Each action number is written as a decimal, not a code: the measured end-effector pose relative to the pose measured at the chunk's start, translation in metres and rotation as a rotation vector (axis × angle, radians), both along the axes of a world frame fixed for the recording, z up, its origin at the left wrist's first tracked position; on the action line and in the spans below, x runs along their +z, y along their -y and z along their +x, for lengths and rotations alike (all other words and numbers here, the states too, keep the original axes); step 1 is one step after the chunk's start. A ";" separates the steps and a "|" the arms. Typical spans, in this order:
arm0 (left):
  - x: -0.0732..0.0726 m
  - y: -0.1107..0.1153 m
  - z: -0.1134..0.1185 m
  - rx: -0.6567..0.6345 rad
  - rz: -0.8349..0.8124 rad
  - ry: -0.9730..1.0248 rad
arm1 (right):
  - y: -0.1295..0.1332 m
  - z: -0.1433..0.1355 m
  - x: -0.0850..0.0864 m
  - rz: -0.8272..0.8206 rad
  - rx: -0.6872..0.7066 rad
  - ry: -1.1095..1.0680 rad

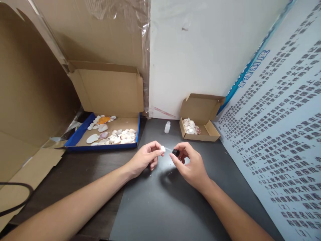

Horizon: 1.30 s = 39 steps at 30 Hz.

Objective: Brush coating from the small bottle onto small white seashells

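Grips both busy here: left grip (145, 156) and right grip (192, 165) each pinched on something, facing one another across a narrow gap! Beneath them spreads the dark bench (145, 211). Left and beyond sits the big blue-walled cardboard box (100, 147), lid up, seashells (125, 136) inside; beyond the right grip, a smaller cardboard box (200, 137), also open, with more shells. Between the boxes, upright and uncapped, stands a little bottle (167, 128), past both grips and about equally near each. Now the close work: thumb and fingers of the right grip hold a black cap (176, 153); the left grip has a small white shell (163, 148) at its fingertips. And the thinnest item, a pale stem (169, 149), points leftward from the cap, its long axis aimed at that shell. Touching? Can't tell!
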State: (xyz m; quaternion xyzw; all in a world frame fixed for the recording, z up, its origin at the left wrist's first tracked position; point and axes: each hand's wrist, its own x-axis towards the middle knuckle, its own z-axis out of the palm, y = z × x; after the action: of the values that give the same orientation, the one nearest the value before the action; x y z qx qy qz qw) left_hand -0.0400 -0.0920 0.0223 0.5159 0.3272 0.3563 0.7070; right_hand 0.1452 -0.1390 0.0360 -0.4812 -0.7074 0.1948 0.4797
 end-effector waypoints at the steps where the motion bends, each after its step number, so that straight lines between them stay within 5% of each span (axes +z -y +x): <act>1: -0.001 0.000 0.000 0.006 0.018 -0.012 | 0.001 -0.001 0.000 0.013 0.001 0.004; 25: 0.003 0.007 0.004 0.123 0.018 0.138 | 0.007 -0.010 -0.008 0.270 0.016 0.256; 33: 0.010 0.005 0.001 0.147 -0.069 0.225 | 0.008 -0.005 -0.002 0.256 -0.014 0.238; 39: 0.010 0.006 -0.001 0.068 -0.132 0.263 | 0.008 -0.007 -0.001 0.093 -0.029 0.036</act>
State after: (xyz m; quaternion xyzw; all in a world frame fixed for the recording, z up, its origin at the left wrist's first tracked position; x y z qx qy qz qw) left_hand -0.0406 -0.0985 0.0328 0.4059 0.2716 0.4223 0.7636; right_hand 0.1386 -0.1470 0.0352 -0.4722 -0.7171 0.1457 0.4915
